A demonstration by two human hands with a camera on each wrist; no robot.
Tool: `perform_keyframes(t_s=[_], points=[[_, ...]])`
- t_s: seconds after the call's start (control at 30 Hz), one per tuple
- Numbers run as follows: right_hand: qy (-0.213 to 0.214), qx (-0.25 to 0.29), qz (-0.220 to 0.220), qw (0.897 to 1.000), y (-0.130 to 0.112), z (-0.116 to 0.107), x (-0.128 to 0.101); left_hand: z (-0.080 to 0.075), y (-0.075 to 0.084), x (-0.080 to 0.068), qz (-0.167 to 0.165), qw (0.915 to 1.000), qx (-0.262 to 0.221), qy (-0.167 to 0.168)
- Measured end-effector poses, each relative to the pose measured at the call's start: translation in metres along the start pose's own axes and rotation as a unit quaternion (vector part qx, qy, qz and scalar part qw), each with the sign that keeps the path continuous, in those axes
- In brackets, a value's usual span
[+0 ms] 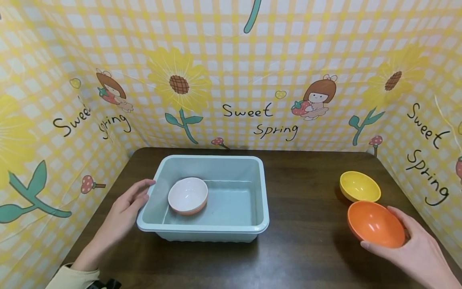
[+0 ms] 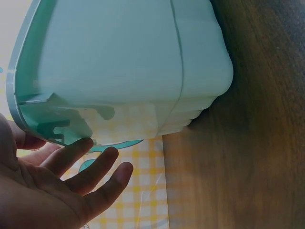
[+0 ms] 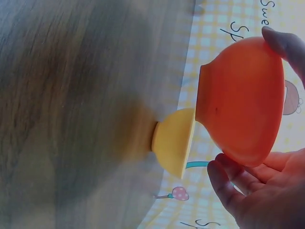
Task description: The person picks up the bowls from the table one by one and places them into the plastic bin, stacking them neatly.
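Observation:
My right hand (image 1: 420, 245) holds an orange bowl (image 1: 377, 224) by its rim, thumb on the near side and fingers on the far side. In the right wrist view the orange bowl (image 3: 243, 102) is raised off the table. A yellow bowl (image 1: 359, 186) stands on the table just behind it. On the left, my left hand (image 1: 124, 210) touches the left rim of a light blue plastic basin (image 1: 202, 228); in the left wrist view several of its fingers (image 2: 97, 167) are spread beside the basin wall. A bowl with white inside and pinkish outside (image 1: 188, 194) sits in the basin's left part.
The dark wooden table (image 1: 303, 216) carries everything. A yellow checked cloth (image 1: 249, 60) with flowers and lettering encloses the table at the back and both sides.

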State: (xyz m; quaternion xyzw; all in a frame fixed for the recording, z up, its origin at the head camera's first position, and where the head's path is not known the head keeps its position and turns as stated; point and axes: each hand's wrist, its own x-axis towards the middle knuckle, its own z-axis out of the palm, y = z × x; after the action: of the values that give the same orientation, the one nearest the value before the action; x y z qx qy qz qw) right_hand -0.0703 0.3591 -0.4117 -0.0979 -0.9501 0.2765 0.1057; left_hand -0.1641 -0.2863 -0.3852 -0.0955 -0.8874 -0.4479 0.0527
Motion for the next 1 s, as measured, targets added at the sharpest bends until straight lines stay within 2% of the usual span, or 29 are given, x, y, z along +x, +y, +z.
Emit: perform_keyframes(t_s=[0.8, 1.0], points=[[-0.006, 0.006, -0.019, 1.000, -0.024, -0.005, 0.008, 0.000, 0.001, -0.001, 0.008, 0.9999, 0.005, 0.007], [-0.001, 0.011, -0.041, 0.999, -0.031, -0.004, 0.011, -0.001, 0.001, -0.001, 0.005, 1.0000, 0.001, 0.003]])
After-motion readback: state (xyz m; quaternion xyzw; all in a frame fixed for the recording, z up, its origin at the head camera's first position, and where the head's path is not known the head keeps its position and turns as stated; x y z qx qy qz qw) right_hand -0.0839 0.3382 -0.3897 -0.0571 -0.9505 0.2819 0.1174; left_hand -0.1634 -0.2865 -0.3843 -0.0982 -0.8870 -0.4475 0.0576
